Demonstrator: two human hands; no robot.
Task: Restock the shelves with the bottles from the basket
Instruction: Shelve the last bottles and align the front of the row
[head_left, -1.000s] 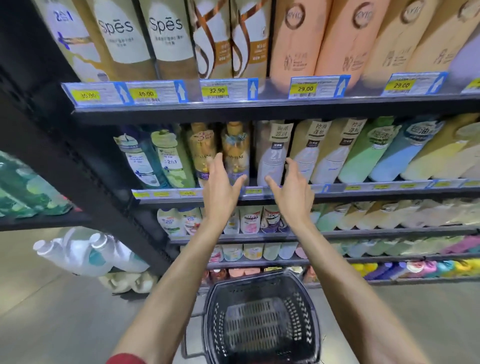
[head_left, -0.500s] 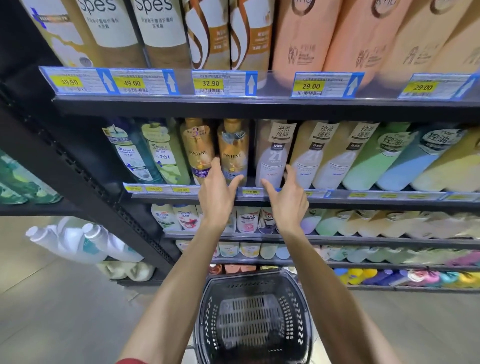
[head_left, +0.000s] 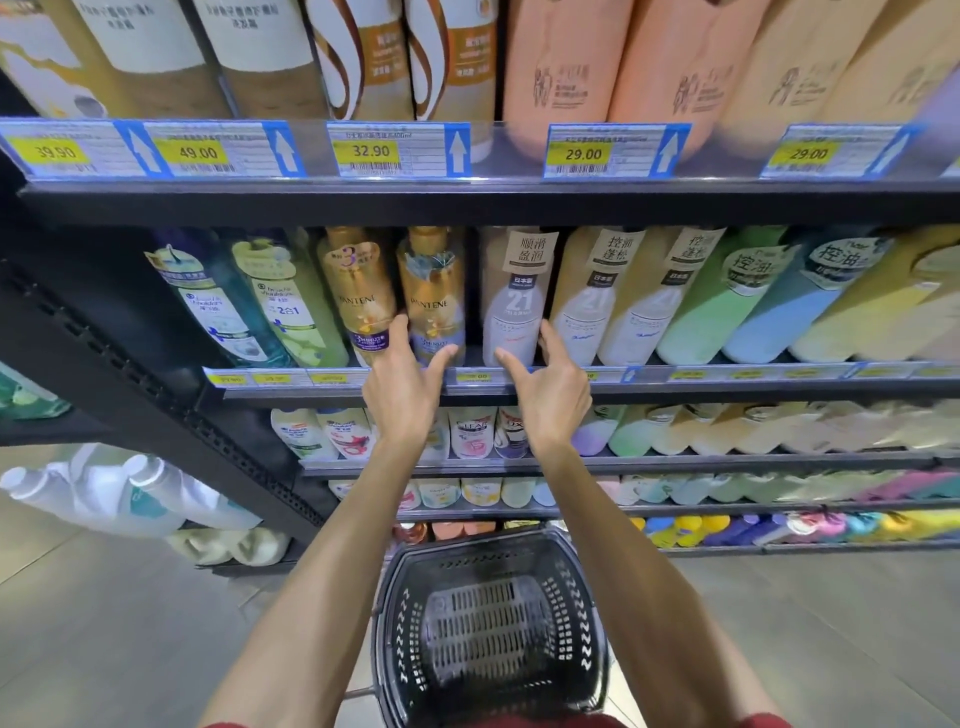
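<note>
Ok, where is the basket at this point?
Head view, bottom centre: the black basket sits between the left forearm and right forearm, in front of the lowest shelf, with no bottles visible inside.

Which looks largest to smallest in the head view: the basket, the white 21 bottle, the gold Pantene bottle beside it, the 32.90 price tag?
1. basket.
2. white 21 bottle and gold Pantene bottle: about alike, tops hidden.
3. 32.90 price tag: slightly smaller, but nearer the camera, so unsure.
</note>
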